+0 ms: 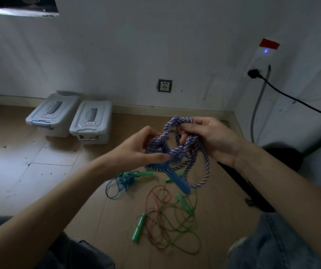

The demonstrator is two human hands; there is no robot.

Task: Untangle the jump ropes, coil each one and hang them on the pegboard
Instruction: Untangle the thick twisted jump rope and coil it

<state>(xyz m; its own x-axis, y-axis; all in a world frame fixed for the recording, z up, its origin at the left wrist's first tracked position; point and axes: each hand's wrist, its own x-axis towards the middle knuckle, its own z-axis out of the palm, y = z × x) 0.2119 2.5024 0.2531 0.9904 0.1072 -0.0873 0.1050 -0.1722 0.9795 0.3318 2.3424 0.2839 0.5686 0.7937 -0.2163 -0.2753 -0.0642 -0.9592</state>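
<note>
Purple-and-white braided jump rope, held above the floor between both hands, in a knotted bundle. The left hand pinches the strands at the bundle's left side, thumb along the lower edge; the right hand has its fingers curled through the upper loops. A blue handle of this rope hangs below the bundle, pointing down and to the right.

On the floor beneath the held rope lie the other ropes: a blue rope in a small snarl to the lower left, and a reddish rope and a green rope with green handles overlapping in loose loops directly below. Two grey lidded bins stand by the wall beyond the held rope.

Progress, as judged: early. The first rope appears only partly freed; none is coiled, and no pegboard is in view. Untangling, coiling and hanging all remain for every rope.
</note>
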